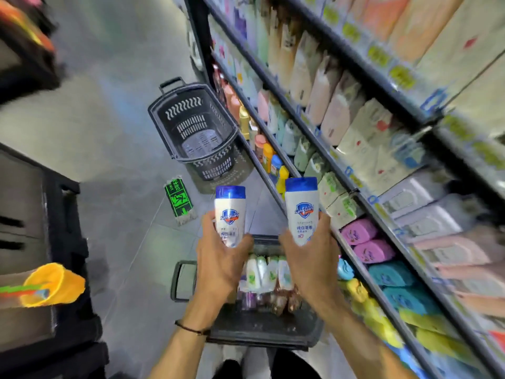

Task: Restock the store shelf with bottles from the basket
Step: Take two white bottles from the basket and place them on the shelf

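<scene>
My left hand (220, 262) grips a white bottle with a blue cap (229, 212), held upright above the basket. My right hand (310, 255) grips a second, matching white bottle (302, 207) a little higher and nearer the shelf. Below both hands sits a dark basket (262, 329) on the floor, holding several more bottles (266, 272) with white, green and brown bodies. The store shelf (352, 191) runs along the right, its tiers packed with bottles, refill pouches and rolled towels.
A second, empty dark basket (191, 127) stands on the floor farther down the aisle against the shelf. A green exit sign sticker (179, 201) lies on the grey floor. A dark display unit (41, 242) with a yellow item stands at the left.
</scene>
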Available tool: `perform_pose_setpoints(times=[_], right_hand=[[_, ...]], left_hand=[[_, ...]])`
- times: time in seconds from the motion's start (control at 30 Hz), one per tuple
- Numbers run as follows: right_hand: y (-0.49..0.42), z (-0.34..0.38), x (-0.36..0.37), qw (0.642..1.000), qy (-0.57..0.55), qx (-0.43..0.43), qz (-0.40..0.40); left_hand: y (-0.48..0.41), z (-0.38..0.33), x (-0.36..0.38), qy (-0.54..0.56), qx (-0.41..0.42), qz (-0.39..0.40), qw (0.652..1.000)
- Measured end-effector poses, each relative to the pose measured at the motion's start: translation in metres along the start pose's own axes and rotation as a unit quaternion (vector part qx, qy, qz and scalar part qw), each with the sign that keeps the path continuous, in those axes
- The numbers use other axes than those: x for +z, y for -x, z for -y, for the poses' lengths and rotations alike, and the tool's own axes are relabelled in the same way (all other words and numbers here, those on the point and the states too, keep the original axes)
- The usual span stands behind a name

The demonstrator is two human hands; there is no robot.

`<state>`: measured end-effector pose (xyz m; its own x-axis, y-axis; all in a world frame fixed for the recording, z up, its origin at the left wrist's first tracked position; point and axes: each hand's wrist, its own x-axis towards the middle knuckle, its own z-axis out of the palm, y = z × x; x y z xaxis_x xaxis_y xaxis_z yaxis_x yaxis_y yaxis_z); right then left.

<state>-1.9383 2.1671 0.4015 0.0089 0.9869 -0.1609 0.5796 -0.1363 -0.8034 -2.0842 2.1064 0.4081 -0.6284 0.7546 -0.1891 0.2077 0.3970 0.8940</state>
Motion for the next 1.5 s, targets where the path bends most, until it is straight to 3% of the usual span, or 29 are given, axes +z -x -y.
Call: perform_pose_setpoints(times=[0.1,0.3,0.53,0.67,0.97,1.13,1.3,1.5], right_hand=[[0.007,0.043,-0.041,0.999,-0.022,-0.023,-0.038],[0.032,0.131,-0.124,0.976,-0.082,-0.073,-0.189],[0.087,0.2,-0.224,0.935,-0.078,-0.131,-0.32],[0.131,0.216,-0.287,0.903,-0.049,-0.157,-0.396],[0.262,0.185,-0.442,0.798,-0.004,-0.144,-0.585],[0.332,0.158,-0.523,0.745,0.02,-0.138,-0.653],[0.394,0.125,-0.602,0.713,0.048,-0.146,-0.684],[0.447,0.079,-0.704,0.703,0.052,-0.161,-0.691]], left_hand=[[0.003,-0.057,-0.016,0.011,0.049,-0.005,0.999],[0.016,-0.175,-0.038,0.048,0.16,0.04,0.985],[0.064,-0.29,-0.064,0.106,0.309,0.086,0.941],[0.108,-0.342,-0.058,0.158,0.361,0.172,0.903],[0.274,-0.434,-0.004,0.235,0.468,0.292,0.8],[0.376,-0.458,0.027,0.261,0.5,0.341,0.752],[0.474,-0.485,0.06,0.285,0.512,0.365,0.723],[0.583,-0.528,0.102,0.332,0.494,0.399,0.697]])
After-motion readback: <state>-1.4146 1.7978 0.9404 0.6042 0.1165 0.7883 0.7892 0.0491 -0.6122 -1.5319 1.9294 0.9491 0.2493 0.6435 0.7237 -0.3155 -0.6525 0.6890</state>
